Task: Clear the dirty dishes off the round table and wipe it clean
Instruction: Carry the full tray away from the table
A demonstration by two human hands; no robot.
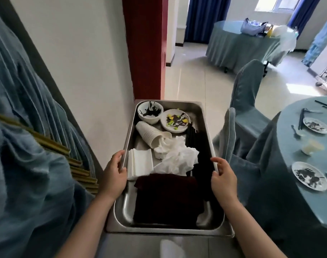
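Left hand [114, 174] and right hand [223, 175] each clamp a long rim of the deep stainless-steel tray [207, 116]. Tilt it and the stacked white paper cups [149, 133] could roll (looks loaded already), knocking the sauce-smeared white bowl [150, 112].

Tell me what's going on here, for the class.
A person holds a steel tray by its long rims, left hand and right hand one on each side. In it lie a dirty bowl, a dirty plate, stacked cups, napkins and a dark cloth. The round table at right still carries two smeared plates.
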